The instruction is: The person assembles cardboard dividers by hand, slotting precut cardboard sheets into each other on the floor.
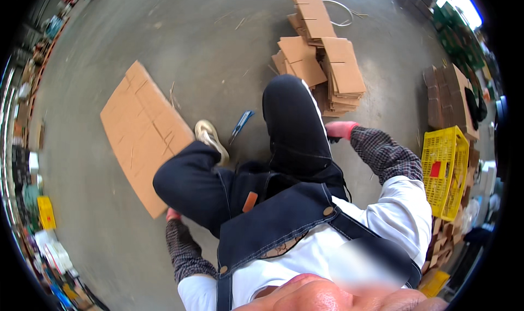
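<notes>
A large flat cardboard sheet (pixel 144 133) with slits lies on the floor to my left. My left hand (pixel 173 215), in a pink glove, is at its near corner, mostly hidden by my knee, so I cannot tell whether it grips the sheet. Beside my right knee hangs my right hand (pixel 340 129), in a pink glove with a dark patch below it. Its fingers are hidden behind the leg. A blue-handled tool that looks like a utility knife (pixel 240 125) lies on the floor between my shoe (pixel 212 141) and my right knee.
Slotted cardboard pieces (pixel 344 65) are stacked ahead on the right, with a loop of white strap (pixel 345 13) behind them. On the right stand a yellow plastic crate (pixel 443 169) and brown cardboard bundles (pixel 450 95). Loaded shelving lines the left, with another yellow crate (pixel 47 212).
</notes>
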A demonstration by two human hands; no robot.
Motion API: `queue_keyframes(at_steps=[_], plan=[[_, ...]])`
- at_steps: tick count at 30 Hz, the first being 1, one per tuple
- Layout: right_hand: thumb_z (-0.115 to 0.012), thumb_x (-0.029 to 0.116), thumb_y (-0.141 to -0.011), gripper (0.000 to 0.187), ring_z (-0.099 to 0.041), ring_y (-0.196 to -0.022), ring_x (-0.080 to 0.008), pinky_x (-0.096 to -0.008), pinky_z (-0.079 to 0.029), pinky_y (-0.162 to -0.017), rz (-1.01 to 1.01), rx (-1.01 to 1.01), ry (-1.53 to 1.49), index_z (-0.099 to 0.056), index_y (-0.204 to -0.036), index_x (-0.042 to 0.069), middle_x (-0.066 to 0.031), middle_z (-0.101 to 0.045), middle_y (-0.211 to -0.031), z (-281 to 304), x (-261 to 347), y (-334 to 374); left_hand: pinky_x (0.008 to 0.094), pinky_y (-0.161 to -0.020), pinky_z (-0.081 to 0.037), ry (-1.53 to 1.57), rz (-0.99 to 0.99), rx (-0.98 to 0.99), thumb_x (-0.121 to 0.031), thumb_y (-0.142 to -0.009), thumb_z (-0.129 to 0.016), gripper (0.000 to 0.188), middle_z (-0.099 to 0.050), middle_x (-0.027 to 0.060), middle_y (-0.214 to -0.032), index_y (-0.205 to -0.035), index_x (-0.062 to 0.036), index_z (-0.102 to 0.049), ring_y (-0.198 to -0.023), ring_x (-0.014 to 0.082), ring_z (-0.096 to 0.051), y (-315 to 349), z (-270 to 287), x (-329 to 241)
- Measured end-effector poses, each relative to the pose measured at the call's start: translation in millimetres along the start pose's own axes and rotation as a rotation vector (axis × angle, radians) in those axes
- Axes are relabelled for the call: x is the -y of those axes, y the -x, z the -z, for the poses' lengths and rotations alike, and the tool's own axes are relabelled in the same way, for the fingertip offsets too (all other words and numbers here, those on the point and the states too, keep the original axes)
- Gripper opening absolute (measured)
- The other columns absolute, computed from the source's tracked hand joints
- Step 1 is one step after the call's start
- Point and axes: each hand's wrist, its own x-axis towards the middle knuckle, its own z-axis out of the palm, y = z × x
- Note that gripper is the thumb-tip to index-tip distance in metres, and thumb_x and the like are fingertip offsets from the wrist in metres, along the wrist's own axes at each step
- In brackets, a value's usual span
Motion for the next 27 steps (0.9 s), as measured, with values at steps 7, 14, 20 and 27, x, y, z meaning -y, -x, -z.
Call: queue_keyframes(at_steps=[7, 14, 20, 27], plan=[[-0.051, 0.026, -0.090, 0.028, -0.063, -0.069, -0.0167, -0.0309, -0.053, -0.061, 0.246, -0.365, -0.971, -0.059, -0.108, 0.005, -0.0070, -0.065, -0.088, 83.1, 31.2, 77.6, 0.0379, -0.084, -0.047, 0.041, 0.044, -0.046, -0.033, -0.088, -0.051, 0.040, -0.062, 0.0130, -0.109, -0.113, -0.0019, -0.058, -0.099, 0.0263, -0.059, -68.9, -19.4, -78.4], [-0.053, 0.028, -0.091, 0.039, -0.059, -0.096, -0.0190, -0.0315, -0.048, -0.086, 0.272, -0.618, -1.335, -0.052, -0.121, 0.004, -0.0095, -0.060, -0.108, 131.7, 72.7, 21.5, 0.0387, -0.082, -0.047, -0.477, 0.201, 0.182, -0.034, -0.086, -0.052, 0.040, -0.063, 0.0140, -0.106, -0.110, -0.0029, -0.059, -0.096, 0.0274, -0.060, -96.3, -182.8, -29.4], [-0.050, 0.022, -0.093, 0.038, -0.059, -0.096, -0.0179, -0.0310, -0.046, -0.087, 0.403, -0.414, -0.682, -0.049, -0.120, -0.004, -0.0108, -0.060, -0.108, 203.2, 142.8, -21.7, 0.0395, -0.081, -0.048, -1.108, 0.071, 0.467, -0.035, -0.085, -0.053, 0.040, -0.064, 0.0149, -0.104, -0.108, -0.0038, -0.060, -0.094, 0.0284, -0.061, -129.8, -277.5, -16.8], [-0.052, 0.036, -0.090, 0.043, -0.058, -0.092, -0.0122, -0.0257, -0.044, -0.085, 0.297, -1.038, -0.699, -0.054, -0.121, 0.005, -0.0040, -0.062, -0.101, 432.1, -1.0, 9.4, 0.0403, -0.079, -0.049, -1.876, 0.178, 0.938, -0.037, -0.084, -0.053, 0.040, -0.064, 0.0160, -0.101, -0.106, -0.0048, -0.062, -0.092, 0.0295, -0.062, -201.3, -196.1, -239.6]])
